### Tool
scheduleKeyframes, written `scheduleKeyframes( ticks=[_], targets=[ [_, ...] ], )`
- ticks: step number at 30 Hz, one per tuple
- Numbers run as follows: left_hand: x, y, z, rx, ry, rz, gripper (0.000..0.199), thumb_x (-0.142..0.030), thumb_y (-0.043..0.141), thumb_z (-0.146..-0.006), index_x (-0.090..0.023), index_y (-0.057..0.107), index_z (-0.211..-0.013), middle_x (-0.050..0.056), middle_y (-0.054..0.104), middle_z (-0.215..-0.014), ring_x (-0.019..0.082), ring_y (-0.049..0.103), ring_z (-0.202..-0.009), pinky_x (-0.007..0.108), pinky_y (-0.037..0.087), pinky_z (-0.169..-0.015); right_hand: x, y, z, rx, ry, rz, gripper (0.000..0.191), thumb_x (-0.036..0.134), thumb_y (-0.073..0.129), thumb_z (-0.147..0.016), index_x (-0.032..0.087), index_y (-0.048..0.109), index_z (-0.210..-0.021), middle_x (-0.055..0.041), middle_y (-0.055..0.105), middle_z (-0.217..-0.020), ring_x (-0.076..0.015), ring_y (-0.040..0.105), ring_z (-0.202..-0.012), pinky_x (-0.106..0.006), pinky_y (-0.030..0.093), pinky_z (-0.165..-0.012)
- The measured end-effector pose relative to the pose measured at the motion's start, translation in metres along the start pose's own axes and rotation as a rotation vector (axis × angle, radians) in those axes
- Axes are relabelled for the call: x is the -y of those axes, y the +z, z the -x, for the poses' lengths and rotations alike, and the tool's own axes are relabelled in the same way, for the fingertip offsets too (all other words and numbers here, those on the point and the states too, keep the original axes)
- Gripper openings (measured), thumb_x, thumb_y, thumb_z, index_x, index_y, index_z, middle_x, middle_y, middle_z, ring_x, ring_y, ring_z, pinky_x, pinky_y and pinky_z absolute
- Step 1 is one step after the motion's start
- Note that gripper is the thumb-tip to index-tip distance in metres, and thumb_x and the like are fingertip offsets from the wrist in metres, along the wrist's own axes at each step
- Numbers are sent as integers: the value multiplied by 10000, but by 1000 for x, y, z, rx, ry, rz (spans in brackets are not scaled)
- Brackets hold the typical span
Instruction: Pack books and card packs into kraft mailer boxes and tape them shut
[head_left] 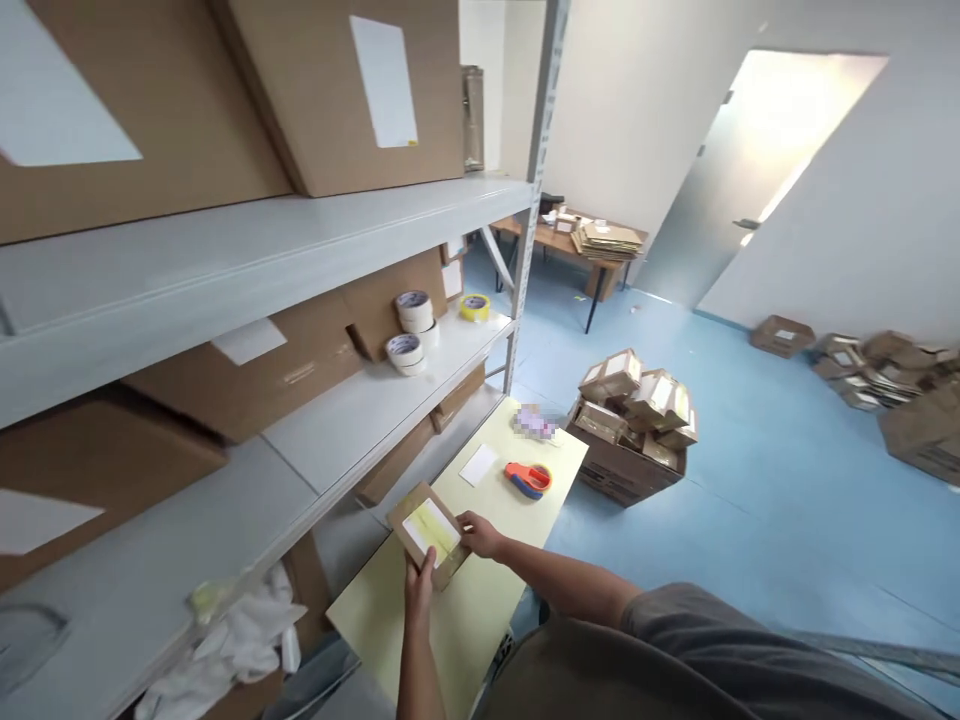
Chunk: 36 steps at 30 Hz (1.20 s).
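Note:
A small cardboard box (pixel 401 516) is tilted above the pale yellow table (pixel 457 640), with a white label and a yellowish strip on its upper face. My left hand (pixel 420 585) grips its near edge, the thumb lying over the label side. At the box's right edge, the fingers of my right hand (pixel 481 535) are closed on the cardboard. Beyond the box lie a white slip of paper (pixel 478 465) and an orange and blue tape dispenser (pixel 525 478). A blurred-out item (pixel 535 422) rests near the table's far end.
To the left runs a grey shelf rack (pixel 360 420) with large cartons, white tape rolls (pixel 409 352) and a yellow tape roll (pixel 475 307). A carton of small boxes (pixel 622 470) stands on the floor past the table. More boxes (pixel 877 360) lie far right.

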<state>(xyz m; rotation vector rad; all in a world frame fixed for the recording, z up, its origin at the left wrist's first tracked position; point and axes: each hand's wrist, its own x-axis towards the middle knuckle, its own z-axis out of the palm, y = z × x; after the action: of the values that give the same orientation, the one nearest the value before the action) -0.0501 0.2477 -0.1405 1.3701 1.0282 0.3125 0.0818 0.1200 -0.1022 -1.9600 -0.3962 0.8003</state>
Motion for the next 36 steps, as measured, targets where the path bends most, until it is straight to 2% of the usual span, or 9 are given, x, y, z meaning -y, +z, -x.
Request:
scheduleKeyframes(
  ticks=[4,7,11,16,20,26,29,32,36],
  targets=[
    [-41,30,-18,131,71,-18,881,-682,783,-795,-287,525,-1538,121,719,-1393,388,667,-1317,482,574,-1079,1,-50,1,29,2,-287,470,109,635,-715,302,679,-1141,0,735,-1246,-229,713,-1058,-346,596,-853],
    [-77,75,-28,209,114,-54,902,-661,807,-792,-277,517,-1555,116,700,-1435,365,653,-1343,446,559,-1098,-1,-99,1,-54,-74,-405,446,156,642,-743,277,689,-1169,-34,732,-1249,-249,701,-1109,-389,597,-922],
    [-123,162,-31,344,213,-83,914,-613,827,-807,-251,497,-1579,120,665,-1486,317,626,-1384,384,531,-1128,-14,-172,-2,-227,-138,-527,472,196,633,-774,268,674,-1239,-56,729,-1267,-254,691,-1151,-429,585,-985],
    [-160,300,-18,543,308,-98,831,-555,771,-887,-262,460,-1600,122,669,-1480,299,663,-1338,393,553,-1109,-49,-287,-5,-398,-179,-541,544,218,615,-790,268,643,-1332,-79,691,-1392,-274,679,-1188,-453,590,-993],
    [-165,422,0,603,238,-28,778,-488,800,-884,-250,483,-1553,144,695,-1438,279,713,-1261,391,594,-1052,-87,-388,-9,-540,-177,-456,559,235,552,-858,262,621,-1411,-89,688,-1430,-265,661,-1267,-443,543,-1086],
    [-148,580,21,609,-151,37,575,-430,910,-791,-170,698,-1257,201,775,-1248,335,780,-1091,467,658,-896,-144,-525,-25,-627,1,-224,544,191,474,-918,249,639,-1433,-78,692,-1447,-244,662,-1299,-425,509,-1135],
    [-137,643,28,528,-258,120,632,-450,890,-812,-180,657,-1334,211,755,-1288,337,783,-1081,464,667,-855,-163,-581,-43,-596,44,-120,510,189,485,-938,267,667,-1408,-60,718,-1414,-244,673,-1286,-434,509,-1133],
    [-133,697,34,501,-265,175,702,-532,766,-916,-230,525,-1502,209,668,-1448,316,759,-1157,443,661,-887,-170,-631,-68,-571,32,-40,485,216,481,-974,261,662,-1421,-64,709,-1427,-236,656,-1316,-427,485,-1159],
    [-134,742,30,538,-303,56,959,-629,659,-957,-369,104,-1694,179,438,-1678,326,611,-1397,522,604,-1005,-169,-682,-97,-656,42,59,521,258,490,-989,227,602,-1497,-91,636,-1517,-245,545,-1446,-455,397,-1239]
  ],
)
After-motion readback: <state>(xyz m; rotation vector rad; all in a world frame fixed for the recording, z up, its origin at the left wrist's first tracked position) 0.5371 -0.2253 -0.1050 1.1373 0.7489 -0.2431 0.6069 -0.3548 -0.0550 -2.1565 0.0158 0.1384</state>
